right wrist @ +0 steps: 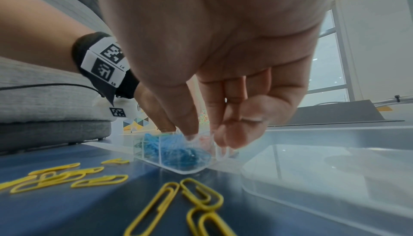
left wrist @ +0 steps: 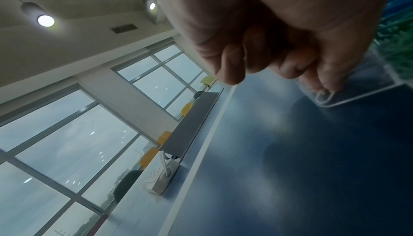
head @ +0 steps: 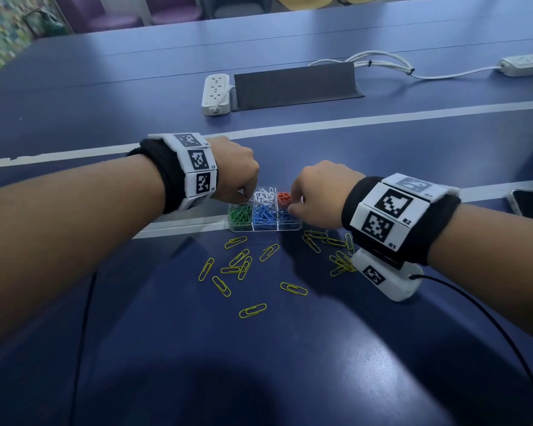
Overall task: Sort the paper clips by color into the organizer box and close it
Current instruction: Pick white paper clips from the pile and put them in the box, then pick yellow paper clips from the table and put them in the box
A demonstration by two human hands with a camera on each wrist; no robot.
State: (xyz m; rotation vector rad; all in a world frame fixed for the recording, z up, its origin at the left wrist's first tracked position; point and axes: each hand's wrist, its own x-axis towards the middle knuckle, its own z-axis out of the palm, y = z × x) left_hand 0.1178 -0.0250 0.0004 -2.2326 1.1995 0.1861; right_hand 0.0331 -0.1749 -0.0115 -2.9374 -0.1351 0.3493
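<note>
Blue tabletop (head: 166,348): the clear plastic 6-compartment organizer box (head: 265,228) sits between both hands. Left hand (head: 236,170) pinches its corner; right hand (head: 317,195) reaches inside, grip unclear. Loose yellow paper clips (head: 243,265) just before it could scatter if bumped.

Office mtg rm: long blue table (head: 290,348) w/ power strips (head: 216,93), big windows (left wrist: 67,142).

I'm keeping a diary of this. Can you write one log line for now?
left hand: holds organizer box | right hand: fingers at box's right end | yellow clips: loose on table | box: open
</note>
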